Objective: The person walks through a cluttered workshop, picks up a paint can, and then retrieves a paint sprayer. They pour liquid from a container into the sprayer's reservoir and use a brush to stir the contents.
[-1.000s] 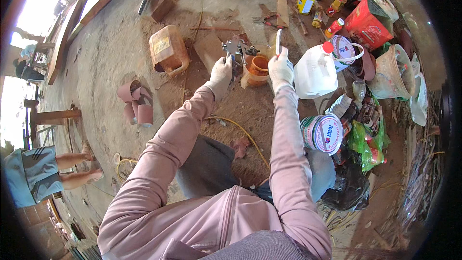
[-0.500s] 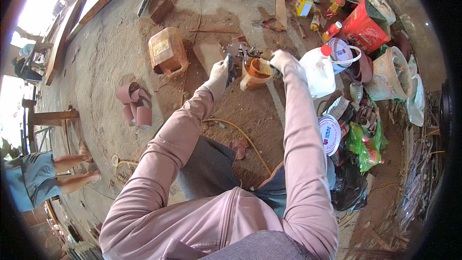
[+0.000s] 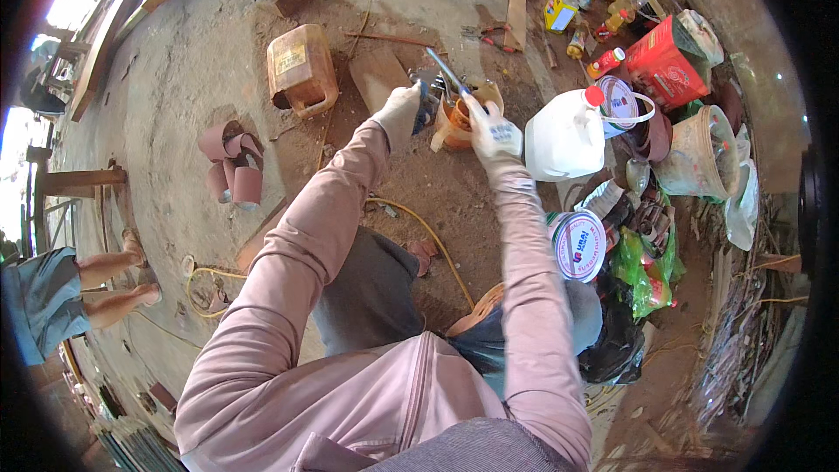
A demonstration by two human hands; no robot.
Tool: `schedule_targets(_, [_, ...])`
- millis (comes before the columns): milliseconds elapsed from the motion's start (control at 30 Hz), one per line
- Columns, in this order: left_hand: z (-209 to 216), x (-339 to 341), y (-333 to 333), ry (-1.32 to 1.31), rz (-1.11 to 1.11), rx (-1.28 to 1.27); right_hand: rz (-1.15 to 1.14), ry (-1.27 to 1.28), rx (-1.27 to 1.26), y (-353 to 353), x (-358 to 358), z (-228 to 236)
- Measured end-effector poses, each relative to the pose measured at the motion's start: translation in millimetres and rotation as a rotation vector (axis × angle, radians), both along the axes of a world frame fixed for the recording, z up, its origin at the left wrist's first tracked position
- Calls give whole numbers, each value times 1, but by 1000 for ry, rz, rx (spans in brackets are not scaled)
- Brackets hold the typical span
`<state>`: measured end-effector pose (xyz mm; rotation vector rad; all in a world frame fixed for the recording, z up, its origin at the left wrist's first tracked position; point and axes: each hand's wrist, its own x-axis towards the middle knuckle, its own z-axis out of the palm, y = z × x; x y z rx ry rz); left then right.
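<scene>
Both hands wear pale gloves with blue-grey on the fingers. My right hand [image 3: 496,133] is closed on the lower end of a long, thin blue-grey tool [image 3: 447,70], which slants up and to the left. My left hand [image 3: 400,114] is closed beside the cut plastic container [image 3: 453,135], which is orange-brown inside. Whatever its fingers grip is hidden by the glove. Small dark metal parts show at the container's mouth, between my hands; their kind is unclear. Under them, a flat brown board [image 3: 377,74] lies on the dusty ground.
A white jug [image 3: 564,142] with a red cap stands close to my right hand, near a lidded paint bucket [image 3: 581,246]. On the left are a stained jerrycan [image 3: 301,72] and brown sandpaper rolls [image 3: 234,164]. Pliers [image 3: 496,38] lie farther off. Another person's legs [image 3: 109,288] show far left.
My right hand has moved left and slightly down to the container, and the long tool now shows clearly in it. The left hand has shifted little. The view has moved slightly.
</scene>
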<state>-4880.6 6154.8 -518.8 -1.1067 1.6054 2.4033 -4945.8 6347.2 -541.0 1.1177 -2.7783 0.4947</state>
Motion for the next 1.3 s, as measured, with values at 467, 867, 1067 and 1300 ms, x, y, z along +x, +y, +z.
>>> schedule_targets(467, [-20, 1, -9, -66, -210, 23, 439, 264, 47, 59, -43, 31])
schedule_targets(867, [-60, 7, -15, 69, -410, -88, 304, 146, 35, 47, -33, 55])
schedule_targets(1067, [-74, 18, 7, -20, -323, -576, 177, 132, -35, 63, -32, 23])
schedule_targets(1300, [-18, 26, 45, -2, -237, -908, -154, -112, -194, 68, -30, 36])
